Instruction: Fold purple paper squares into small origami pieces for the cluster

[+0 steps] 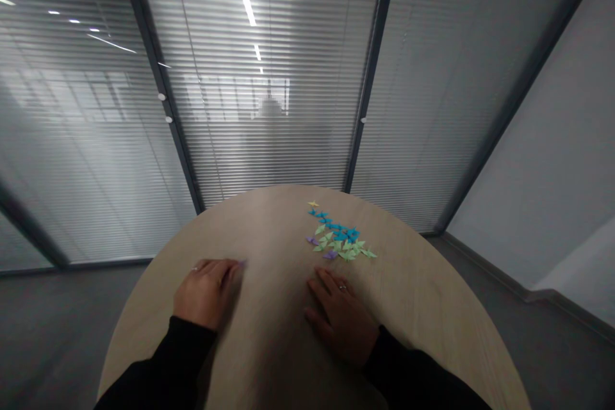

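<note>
My left hand (207, 289) is closed at the left of the round table, its fingers pinched together. A bit of a purple folded paper piece (243, 263) shows at the fingertips; the rest is hidden. My right hand (340, 317) lies open on the tabletop, fingers stretched forward and holding nothing. Just beyond it is a cluster of small folded paper pieces shaped like cranes. Several light green paper cranes (346, 250) lie nearest, with a purple paper crane (330, 255) among them. Several blue paper cranes (339, 228) trail away behind, up to a yellow paper crane (313, 204).
The round wooden table (269, 218) has a curved far edge. Behind it stand glass partitions with blinds (269, 160) and dark frames. A white wall (552, 160) rises on the right, above a dark floor (62, 339).
</note>
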